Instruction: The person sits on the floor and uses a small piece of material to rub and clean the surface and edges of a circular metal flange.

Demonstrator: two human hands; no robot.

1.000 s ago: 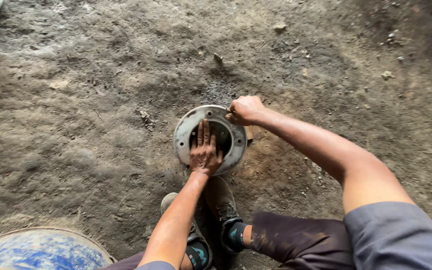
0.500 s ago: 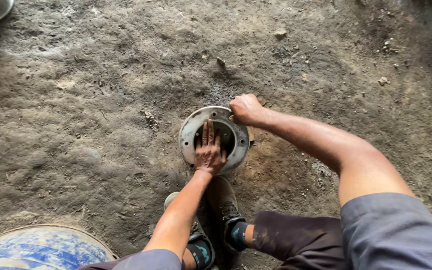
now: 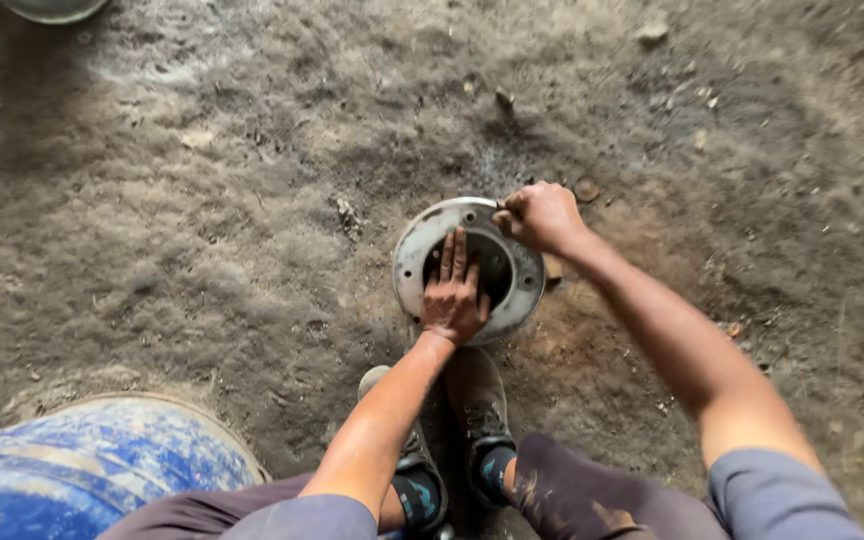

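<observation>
A round metal ring point(image 3: 469, 268) lies flat on the dirt floor point(image 3: 202, 200) just ahead of two shoes point(image 3: 447, 430). The left hand point(image 3: 455, 296) presses flat on it, fingers spread. The right hand point(image 3: 542, 215) is fisted at its far rim; what it grips I cannot tell.

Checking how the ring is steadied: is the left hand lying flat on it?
Yes, the left hand lies open on the metal ring, its fingers stretched over the hole.

our left hand point(image 3: 455, 295) lies flat, palm down, fingers point(image 3: 454, 252) straight and pointing away from us, forearm stretched forward. our right hand point(image 3: 540, 215) is curled into a closed fist, knuckles up, its arm reaching in from the right.
</observation>
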